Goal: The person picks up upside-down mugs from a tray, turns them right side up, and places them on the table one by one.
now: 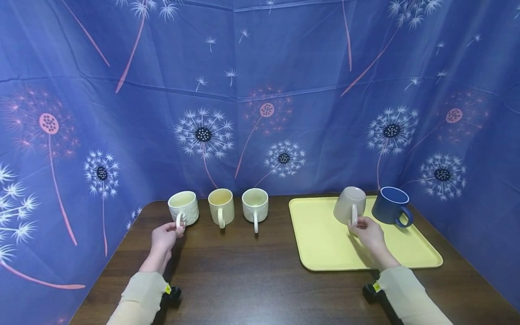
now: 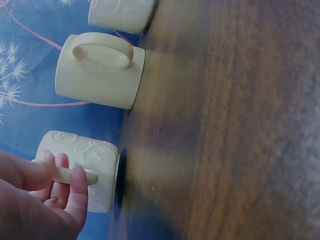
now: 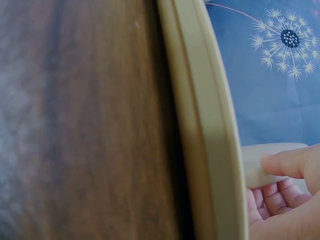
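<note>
At the left of the table, my left hand [image 1: 164, 237] pinches the handle of a white mug [image 2: 102, 155] with a raised pattern. The mug is upright, its base close over the wood with a dark shadow beneath. On the right, my right hand [image 1: 369, 232] grips the handle [image 3: 252, 165] of a greyish-beige mug [image 1: 345, 205] between thumb and fingers. That mug is upside down, its base facing up, over the back part of a yellow tray [image 1: 325, 248]. To its right, a dark blue mug [image 1: 386, 207] stands upright on the tray, handle toward the front right.
A cream mug [image 1: 227, 212] and another white patterned mug [image 1: 260, 210] stand upright between the left hand and the tray, handles facing front. Behind the wooden table [image 1: 243, 280] hangs a blue dandelion-print cloth [image 1: 317, 117], which also covers both sides.
</note>
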Tool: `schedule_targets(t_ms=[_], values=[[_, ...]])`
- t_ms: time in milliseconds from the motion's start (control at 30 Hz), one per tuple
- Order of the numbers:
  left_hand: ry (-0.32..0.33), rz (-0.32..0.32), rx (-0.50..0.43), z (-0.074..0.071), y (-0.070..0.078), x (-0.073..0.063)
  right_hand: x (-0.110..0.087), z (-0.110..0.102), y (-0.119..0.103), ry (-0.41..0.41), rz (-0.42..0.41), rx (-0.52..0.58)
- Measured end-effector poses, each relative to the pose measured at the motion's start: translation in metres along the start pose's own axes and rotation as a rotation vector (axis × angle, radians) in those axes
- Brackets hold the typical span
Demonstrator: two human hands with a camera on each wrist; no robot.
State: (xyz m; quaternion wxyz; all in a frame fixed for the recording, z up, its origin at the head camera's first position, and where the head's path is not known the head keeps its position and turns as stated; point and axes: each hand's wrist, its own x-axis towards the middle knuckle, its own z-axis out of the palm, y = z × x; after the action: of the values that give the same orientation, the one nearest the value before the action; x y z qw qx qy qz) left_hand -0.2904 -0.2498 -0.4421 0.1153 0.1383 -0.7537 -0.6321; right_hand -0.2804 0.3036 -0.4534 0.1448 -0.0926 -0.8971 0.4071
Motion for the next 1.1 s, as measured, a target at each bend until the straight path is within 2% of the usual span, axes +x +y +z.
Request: schedule_targets(t_ms=[233, 367, 467, 733, 1100], values=[[-0.102, -0.041, -0.024, -0.003, -0.002, -0.004, -0.001, 0.001, 0.001, 0.010, -0.021, -0.017], [-0.125, -0.055, -0.037, -0.002, -0.002, -0.004, -0.002, 0.000, 0.000, 0.019, -0.036, -0.022], [-0.122, -0.055, -0.039, -0.002, -0.001, -0.004, -0.002, -0.001, -0.003, 0.026, -0.045, -0.014], [-0.102, -0.058, 0.049, -0.001, 0.001, -0.006, -0.003, -0.009, -0.011, 0.018, -0.070, 0.025], [-0.074, -0.051, 0.093, -0.003, 0.006, -0.011, 0.000, -0.014, -0.018, 0.006, -0.111, 0.048]])
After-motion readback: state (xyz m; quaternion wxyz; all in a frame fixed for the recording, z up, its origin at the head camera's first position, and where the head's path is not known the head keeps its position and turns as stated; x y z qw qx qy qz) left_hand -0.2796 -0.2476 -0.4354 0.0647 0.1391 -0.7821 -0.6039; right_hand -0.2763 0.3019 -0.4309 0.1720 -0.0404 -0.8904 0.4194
